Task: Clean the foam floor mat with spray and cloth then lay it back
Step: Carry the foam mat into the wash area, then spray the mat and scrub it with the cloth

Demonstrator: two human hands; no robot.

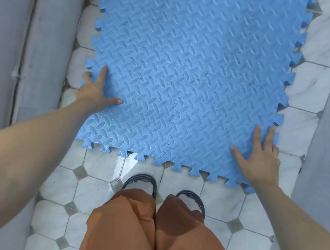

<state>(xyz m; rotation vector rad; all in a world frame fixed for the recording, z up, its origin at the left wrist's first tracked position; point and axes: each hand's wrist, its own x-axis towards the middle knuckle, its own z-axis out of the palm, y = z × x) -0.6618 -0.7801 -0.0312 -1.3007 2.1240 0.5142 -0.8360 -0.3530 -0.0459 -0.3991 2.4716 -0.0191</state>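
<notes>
Blue foam floor mat, embossed with a leaf-like tread and edged in jigsaw teeth, spread on the marble-look tiled floor between two grey walls. Built from interlocking tiles, with one toothed seam running down its middle. Near edge just ahead of two sandalled feet and orange trousers; far end out of frame. Dark specks and scuffs scattered around the mat's centre.

Left hand at the mat's left edge, fingers spread and straight, thumb and forefinger pressed onto the surface, other fingers over or past the rim; no curl around the foam visible. Right hand flat on the mat near its near-right corner, fingers straight and splayed. Both open, pressing rather than gripping.

No spray bottle or cloth anywhere in view. Judged from the marks on the surface and the lack of cleaning gear: most likely positioning or squaring the mat on the floor, either ahead of cleaning or while laying it back; impossible to say which with certainty. Wet-looking sheen on the tile just before the mat's near edge.

Next move probably calls for even pressure from both palms to seat the mat flat and straight between the walls, or else for fetching spray and cloth.
</notes>
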